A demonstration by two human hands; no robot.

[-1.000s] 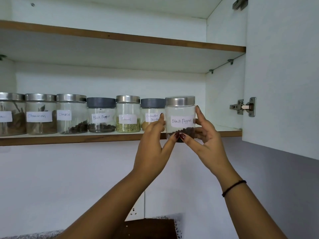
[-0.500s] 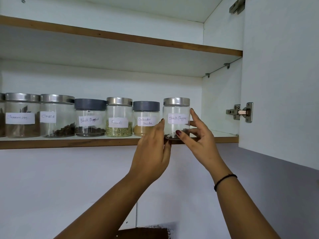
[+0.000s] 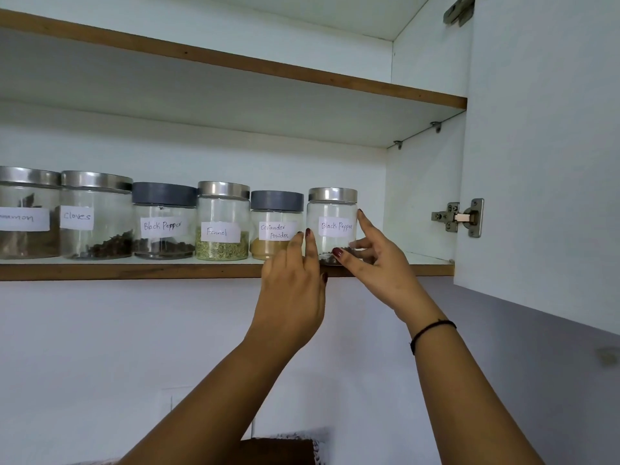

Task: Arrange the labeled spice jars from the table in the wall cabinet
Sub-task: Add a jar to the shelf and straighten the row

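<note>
Gripping the sixth, rightmost jar [image 3: 332, 216], right hand [image 3: 377, 268]; left hand [image 3: 292, 297] touches it straight-fingered.

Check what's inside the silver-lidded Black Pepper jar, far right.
The right Black Pepper jar holds a thin layer of dark peppercorns at its bottom, clear glass above. Its label and the thumb of the right hand cover part of the inside.

Jars [image 3: 221, 226] fill the shelf [image 3: 134, 268] from its left edge to the last Black Pepper jar [image 3: 332, 209]; beyond, bare shelf runs to the right corner and cabinet wall [image 3: 419, 196].
</note>
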